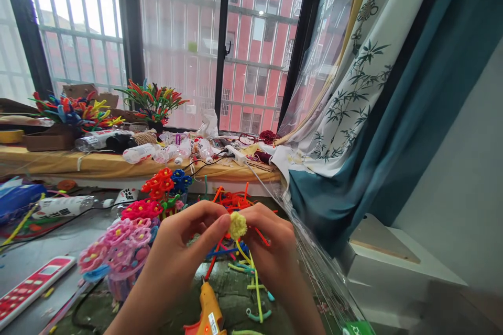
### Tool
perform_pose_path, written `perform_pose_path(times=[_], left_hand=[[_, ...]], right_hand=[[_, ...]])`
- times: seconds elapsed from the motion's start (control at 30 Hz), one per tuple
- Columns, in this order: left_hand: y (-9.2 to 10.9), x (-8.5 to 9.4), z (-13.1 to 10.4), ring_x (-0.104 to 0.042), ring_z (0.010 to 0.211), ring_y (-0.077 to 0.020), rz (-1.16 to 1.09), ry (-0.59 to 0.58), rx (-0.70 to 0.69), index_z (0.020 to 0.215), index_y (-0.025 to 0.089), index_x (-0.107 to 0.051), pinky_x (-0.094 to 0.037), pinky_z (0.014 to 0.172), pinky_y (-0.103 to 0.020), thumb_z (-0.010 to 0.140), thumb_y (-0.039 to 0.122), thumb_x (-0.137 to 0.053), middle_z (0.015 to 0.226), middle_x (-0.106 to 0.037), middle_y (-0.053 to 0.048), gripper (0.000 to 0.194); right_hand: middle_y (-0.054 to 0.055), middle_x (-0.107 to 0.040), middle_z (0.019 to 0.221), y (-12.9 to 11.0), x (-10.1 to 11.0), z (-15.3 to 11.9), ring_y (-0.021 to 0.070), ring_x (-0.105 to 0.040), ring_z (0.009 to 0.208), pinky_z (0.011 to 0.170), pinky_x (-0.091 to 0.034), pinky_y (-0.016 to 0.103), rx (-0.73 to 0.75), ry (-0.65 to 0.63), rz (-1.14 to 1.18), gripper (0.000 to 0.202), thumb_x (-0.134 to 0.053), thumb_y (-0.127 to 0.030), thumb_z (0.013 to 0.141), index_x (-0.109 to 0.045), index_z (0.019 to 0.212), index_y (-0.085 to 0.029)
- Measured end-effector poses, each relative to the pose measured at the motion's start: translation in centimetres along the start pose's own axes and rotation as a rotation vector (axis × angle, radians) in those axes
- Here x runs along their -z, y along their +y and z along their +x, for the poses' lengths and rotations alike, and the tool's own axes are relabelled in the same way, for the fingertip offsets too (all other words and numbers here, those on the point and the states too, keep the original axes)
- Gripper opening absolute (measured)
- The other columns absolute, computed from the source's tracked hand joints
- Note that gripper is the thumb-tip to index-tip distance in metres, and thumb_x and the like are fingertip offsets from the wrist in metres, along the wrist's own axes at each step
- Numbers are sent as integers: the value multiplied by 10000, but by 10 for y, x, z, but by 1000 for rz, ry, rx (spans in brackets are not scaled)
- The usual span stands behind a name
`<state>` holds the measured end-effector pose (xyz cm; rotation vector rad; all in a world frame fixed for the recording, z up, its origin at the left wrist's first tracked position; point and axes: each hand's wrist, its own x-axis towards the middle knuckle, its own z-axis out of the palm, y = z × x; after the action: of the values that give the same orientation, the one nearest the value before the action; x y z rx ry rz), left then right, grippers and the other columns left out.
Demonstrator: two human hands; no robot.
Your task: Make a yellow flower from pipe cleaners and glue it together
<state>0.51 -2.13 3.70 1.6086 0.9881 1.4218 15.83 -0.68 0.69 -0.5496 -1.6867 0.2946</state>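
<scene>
Between my two hands is a small pale-yellow fuzzy flower, coiled from pipe cleaner, with yellow stems hanging below it. My left hand pinches its left side between thumb and forefinger. On the other side my right hand is closed around the flower's right edge, its fingertips partly hidden. Below the hands lies an orange glue gun. Loose red pipe cleaners are heaped behind my hands, and short green and yellow pieces lie beneath. A pink pipe-cleaner flower bouquet stands left of my left wrist.
At the left edge lies a red-and-white remote-like object. A plastic bottle lies behind it. Potted pipe-cleaner plants and more bottles line the windowsill. Blue curtains hang at right, above a white cabinet.
</scene>
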Motion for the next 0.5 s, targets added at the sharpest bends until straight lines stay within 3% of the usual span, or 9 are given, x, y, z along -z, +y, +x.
perform_pose_path(times=[0.3, 0.5], left_hand=[[-6, 4, 2, -396, 585, -97, -31, -95, 46, 712, 192, -699, -298, 497, -181, 801, 429, -721, 614, -503, 41, 254], [-14, -1, 6, -437, 574, -94, -1, -34, -12, 761, 205, -702, -324, 498, -177, 829, 403, -688, 611, -541, 47, 210]], right_hand=[[20, -722, 772, 4, -1, -1, 184, -621, 711, 658, -450, 270, 31, -15, 13, 255, -616, -3, 849, -742, 853, -225], [18, -712, 748, 5, 2, -1, 168, -615, 675, 628, -435, 255, -62, -10, -58, 201, -609, -53, 874, -738, 826, -199]])
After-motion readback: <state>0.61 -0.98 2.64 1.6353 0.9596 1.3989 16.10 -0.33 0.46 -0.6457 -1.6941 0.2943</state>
